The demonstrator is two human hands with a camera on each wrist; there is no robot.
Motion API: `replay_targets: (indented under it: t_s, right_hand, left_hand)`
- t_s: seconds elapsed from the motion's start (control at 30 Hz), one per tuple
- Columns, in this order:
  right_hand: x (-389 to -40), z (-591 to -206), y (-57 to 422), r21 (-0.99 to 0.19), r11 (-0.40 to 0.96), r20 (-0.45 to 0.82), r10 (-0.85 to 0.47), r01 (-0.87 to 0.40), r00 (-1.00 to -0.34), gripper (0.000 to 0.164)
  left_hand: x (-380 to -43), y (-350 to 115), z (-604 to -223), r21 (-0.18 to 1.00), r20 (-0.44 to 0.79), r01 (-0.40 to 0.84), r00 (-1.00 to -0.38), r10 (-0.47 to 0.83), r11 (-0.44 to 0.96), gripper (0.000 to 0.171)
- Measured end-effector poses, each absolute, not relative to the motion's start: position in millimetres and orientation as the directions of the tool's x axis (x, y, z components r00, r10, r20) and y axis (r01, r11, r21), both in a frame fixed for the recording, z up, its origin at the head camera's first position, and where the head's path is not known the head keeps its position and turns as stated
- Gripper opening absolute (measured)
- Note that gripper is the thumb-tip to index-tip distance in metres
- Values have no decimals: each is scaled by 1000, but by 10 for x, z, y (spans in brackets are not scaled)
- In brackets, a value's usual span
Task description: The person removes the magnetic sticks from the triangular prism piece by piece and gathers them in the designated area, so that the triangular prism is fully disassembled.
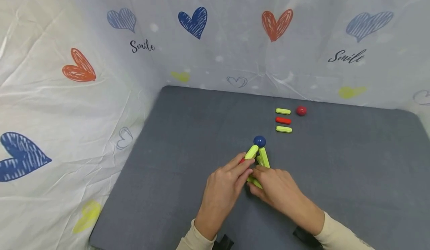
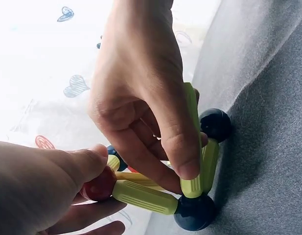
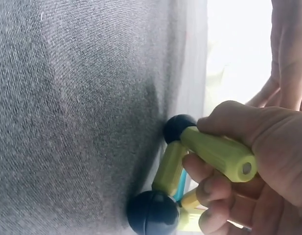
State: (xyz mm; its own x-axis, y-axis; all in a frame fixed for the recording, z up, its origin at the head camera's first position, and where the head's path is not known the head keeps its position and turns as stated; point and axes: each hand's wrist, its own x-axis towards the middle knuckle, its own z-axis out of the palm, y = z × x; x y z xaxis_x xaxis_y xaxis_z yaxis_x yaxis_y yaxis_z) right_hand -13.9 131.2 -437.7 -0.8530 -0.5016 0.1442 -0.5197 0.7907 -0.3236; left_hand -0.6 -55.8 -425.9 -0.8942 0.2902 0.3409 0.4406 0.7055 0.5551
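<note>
My left hand (image 1: 223, 186) pinches a red ball (image 2: 98, 185) between thumb and fingers. Linked to that ball is a ridged lime-green magnetic stick (image 2: 145, 197), which meets a dark blue ball (image 2: 195, 213) near the table. My right hand (image 1: 280, 190) grips another green stick (image 3: 221, 152). One end of this stick joins a blue ball (image 3: 179, 127), while a round metal tip shows at its other end. More green sticks run up to a blue ball (image 1: 259, 141) at the far side. Both hands hide much of the joined frame.
Beyond the frame lie a green stick (image 1: 283, 111), a red stick (image 1: 283, 120) and a second green stick (image 1: 283, 129), with a red ball (image 1: 301, 111) beside them. The grey table (image 1: 188, 130) meets a white heart-printed cloth (image 1: 235, 48) behind.
</note>
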Motion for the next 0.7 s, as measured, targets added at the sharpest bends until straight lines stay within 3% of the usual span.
replay_targets:
  t_s: [0.3, 0.47, 0.7]
  right_hand:
    - [-142, -4396, 1305, -310, 777, 180, -518, -548, -836, 14]
    - [-106, -4316, 1376, -379, 772, 104, -512, -510, -853, 12]
    - [-98, -4073, 1800, -433, 770, 81, -484, -468, -871, 25]
  left_hand:
    - [-10, -568, -4258, 556, 343, 442, -893, 290, 704, 34]
    - [-10, -574, -4274, 551, 344, 441, -893, 289, 708, 36]
    - [-9, -568, -4271, 545, 357, 449, -889, 289, 708, 36]
